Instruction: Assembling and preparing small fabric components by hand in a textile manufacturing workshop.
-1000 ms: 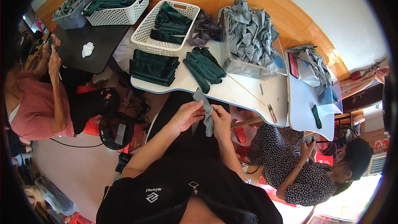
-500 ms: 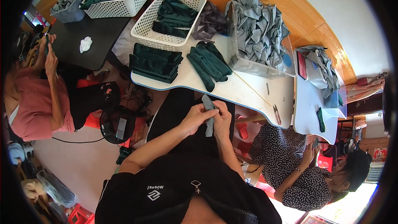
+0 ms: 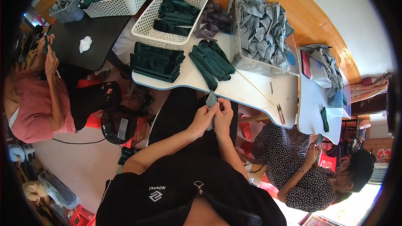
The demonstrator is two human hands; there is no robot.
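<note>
Both my hands meet over my lap, just off the front edge of the white table [image 3: 251, 96]. Between them is a narrow grey fabric piece [image 3: 212, 99], its pointed upper end sticking up past my fingers and a short length showing below. My left hand [image 3: 202, 119] pinches it from the left side, thumb on top. From the right, my right hand [image 3: 223, 115] grips the same piece with bent fingers. Closest on the table lie several dark green velvet strips [image 3: 211, 65], beside a neat stack of folded green velvet pieces [image 3: 155, 62].
A white basket [image 3: 144, 37] of green fabric and a clear bin [image 3: 264, 70] heaped with grey pieces stand at the back. Thread snips [image 3: 280, 114] and a thin stick [image 3: 255, 88] lie to the right. Co-workers sit at left [image 3: 39, 100] and right [image 3: 310, 180].
The grey fabric piece has shifted in my fingers: its upper end now looks wider and pointed, and less hangs below. My hands have stayed close together in nearly the same place.
</note>
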